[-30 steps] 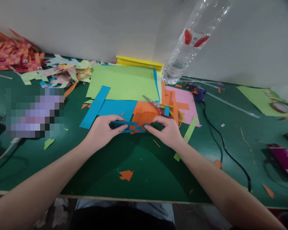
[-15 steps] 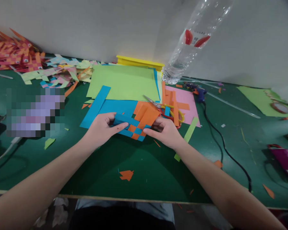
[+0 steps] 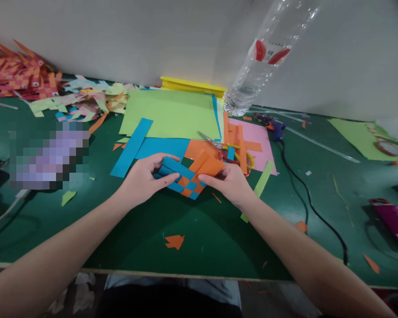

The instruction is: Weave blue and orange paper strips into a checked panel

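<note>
Between my two hands is a woven paper piece (image 3: 189,184) of blue and orange strips, checked at its lower corner. My left hand (image 3: 149,177) pinches the blue strips at its left side, thumb in front. On the other side my right hand (image 3: 223,180) grips the orange strips, thumb in front and fingers mostly hidden behind. The piece is held above the green table (image 3: 146,238). Just behind it lie a blue sheet (image 3: 159,148), an orange paper (image 3: 199,148) and scissors (image 3: 215,143) with red and yellow handles.
Stacked green paper (image 3: 172,112) lies at the back, near a plastic bottle (image 3: 252,75). A blue glue gun (image 3: 277,131) trails a black cord rightward. Woven orange-red pieces (image 3: 23,75) and paper scraps fill the back left. A blurred-out device (image 3: 53,154) sits left.
The woven piece has turned from nearly edge-on to show its checked face, its corner now pointing down toward me. Both hands have kept their hold and shifted only slightly.
</note>
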Demonstrator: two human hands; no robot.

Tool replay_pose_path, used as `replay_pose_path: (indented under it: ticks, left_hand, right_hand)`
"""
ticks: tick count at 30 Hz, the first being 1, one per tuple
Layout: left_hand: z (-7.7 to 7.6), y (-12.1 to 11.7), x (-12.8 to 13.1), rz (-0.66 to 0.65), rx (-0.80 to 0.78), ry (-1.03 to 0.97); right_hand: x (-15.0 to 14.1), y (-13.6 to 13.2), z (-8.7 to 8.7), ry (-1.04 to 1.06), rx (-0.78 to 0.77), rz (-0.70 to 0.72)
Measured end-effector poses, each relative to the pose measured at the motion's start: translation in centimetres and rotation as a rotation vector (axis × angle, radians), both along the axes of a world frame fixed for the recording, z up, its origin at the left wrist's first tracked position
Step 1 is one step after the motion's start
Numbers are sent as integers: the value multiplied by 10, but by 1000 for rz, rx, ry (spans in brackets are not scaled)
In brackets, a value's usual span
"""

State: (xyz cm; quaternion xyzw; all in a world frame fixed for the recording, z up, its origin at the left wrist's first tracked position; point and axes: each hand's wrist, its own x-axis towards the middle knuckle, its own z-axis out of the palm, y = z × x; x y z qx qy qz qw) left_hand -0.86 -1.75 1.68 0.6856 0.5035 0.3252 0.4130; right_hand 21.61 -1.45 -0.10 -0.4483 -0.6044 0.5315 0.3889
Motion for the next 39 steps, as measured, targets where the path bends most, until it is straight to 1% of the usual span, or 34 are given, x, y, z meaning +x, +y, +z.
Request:
replay_pose_path:
  ticks: [3, 5, 8, 11, 13, 15, 18, 21, 26, 28, 33, 39]
  left_hand:
    - [-2, 1, -2, 29, -6, 13]
    - [-5, 1, -3, 67, -33, -68]
    - [-9, 2, -3, 94, -94, -254]
    - [-10, 2, 1, 93, -193, -305]
    - [-8, 1, 5, 67, -263, -329]
    - [-7, -1, 8, -8, -319, -360]
    - [-6, -3, 12, -112, -346, -380]
    - [-7, -4, 11, -114, -321, -336]
    - [-9, -3, 6, -41, -261, -106]
    - [-8, -2, 6, -6, -224, -61]
    - [-8, -3, 7, 55, -144, -102]
    - [-11, -2, 4, 77, -101, -123]
  right_hand:
    - [0, 1, -1, 69, -15, -25]
    - [0, 1, -2, 97, -27, -62]
    - [-1, 2, -2, 147, -28, -115]
    - [-3, 1, -2, 205, -60, -140]
    - [-4, 0, -2, 243, -92, -144]
    - [-5, -1, -2, 281, -110, -147]
    - [-7, -3, -1, 311, -123, -144]
    - [-8, -4, -2, 296, -128, -135]
    - [-7, -3, -3, 259, -133, -154]
    - [-7, -3, -3, 243, -130, -161]
    - [-6, -3, -3, 210, -133, -172]
    - [-5, -3, -2, 222, -149, -151]
